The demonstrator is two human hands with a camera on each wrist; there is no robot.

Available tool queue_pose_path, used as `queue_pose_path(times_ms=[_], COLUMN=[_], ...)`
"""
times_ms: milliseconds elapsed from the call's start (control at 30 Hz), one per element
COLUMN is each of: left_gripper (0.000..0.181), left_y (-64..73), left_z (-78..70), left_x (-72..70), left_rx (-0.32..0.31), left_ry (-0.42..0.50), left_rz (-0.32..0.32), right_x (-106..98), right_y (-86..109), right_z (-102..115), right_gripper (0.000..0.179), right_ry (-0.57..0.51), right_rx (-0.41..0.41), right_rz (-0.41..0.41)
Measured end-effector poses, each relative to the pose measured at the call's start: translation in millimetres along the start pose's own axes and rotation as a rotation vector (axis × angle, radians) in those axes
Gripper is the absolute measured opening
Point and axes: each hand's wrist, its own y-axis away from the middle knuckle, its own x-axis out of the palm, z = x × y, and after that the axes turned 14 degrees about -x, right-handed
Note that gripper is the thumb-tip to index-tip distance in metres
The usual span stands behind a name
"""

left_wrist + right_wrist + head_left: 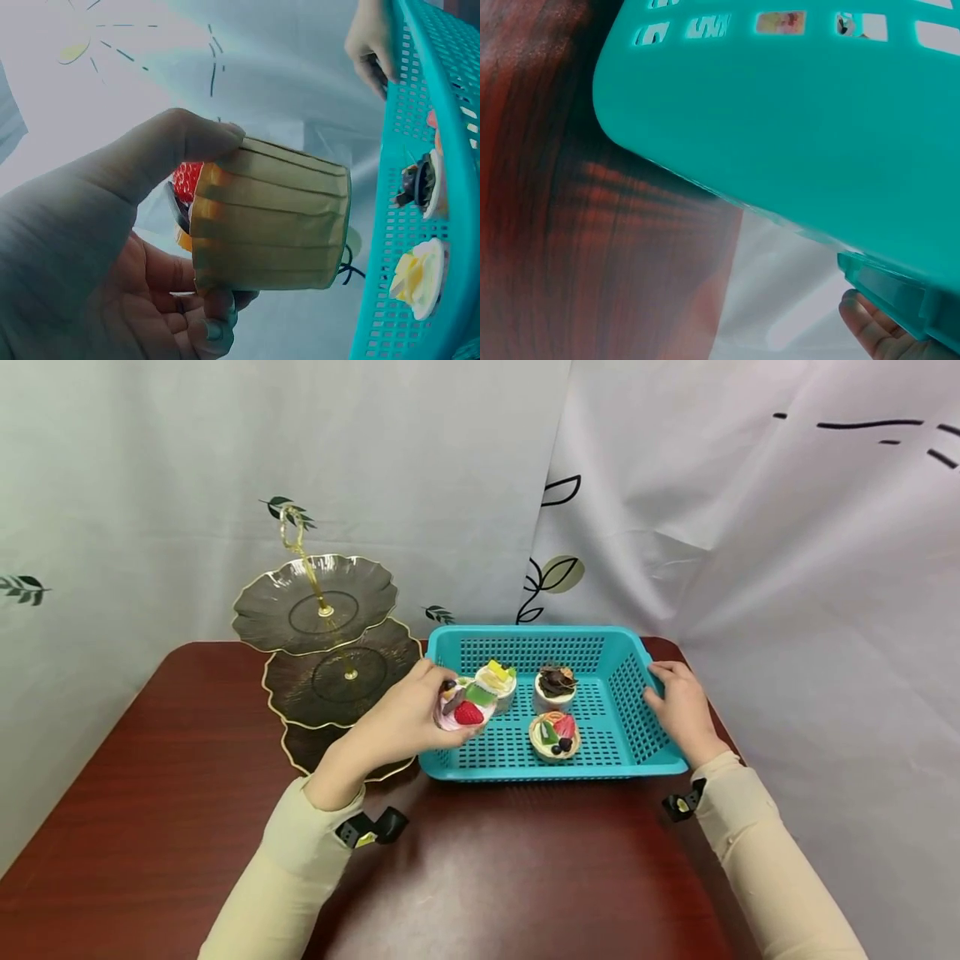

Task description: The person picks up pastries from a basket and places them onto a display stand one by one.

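My left hand (401,710) pinches a cupcake (274,217) topped with fruit, a strawberry among it, between thumb and fingers. In the head view it is over the left end of a turquoise plastic basket (555,772). My right hand (681,703) grips the basket's right end rim, with fingertips under the rim in the right wrist view. Inside the basket sit a cupcake with yellow fruit (497,681), a cupcake with chocolate topping (556,682) and a fruit tart (554,737).
A tiered stand (315,602) with dark, gold-edged scalloped plates and a gold handle stands left of the basket. Both rest on a reddish-brown wooden table (525,868). A pale curtain (450,485) with leaf prints hangs behind and to the right.
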Motion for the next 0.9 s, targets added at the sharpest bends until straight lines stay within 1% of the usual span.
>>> queue_pose_path(times_ms=[100,267,400,567,733,900], left_gripper=[0.065,0.068,0.067,0.065,0.063,0.059], left_y=[5.0,13.5,19.4,24.4,24.1,20.0], left_z=[1.2,5.9,11.6,17.1,24.4,33.9], left_x=[-5.2,-13.4,-17.6,-21.5,-26.7,-30.0], left_rx=[-0.033,-0.089,-0.141,-0.210,-0.272,-0.308], left_ry=[0.000,-0.035,-0.060,-0.052,-0.048,-0.054], left_rz=[-0.038,-0.113,-0.172,-0.227,-0.305,-0.373], right_x=[0.2,1.2,0.7,-0.6,-0.4,-0.5], right_y=[-0.8,-1.5,-1.4,0.0,0.2,0.7], right_z=[0.4,0.9,0.4,-0.9,-1.6,-1.6], right_gripper=[0.044,0.045,0.046,0.047,0.047,0.047], right_ry=[0.001,0.003,0.000,0.004,0.007,0.006], right_rx=[-0.005,-0.006,-0.008,0.005,0.000,-0.005], right_rz=[0.001,0.007,0.011,0.025,0.021,0.016])
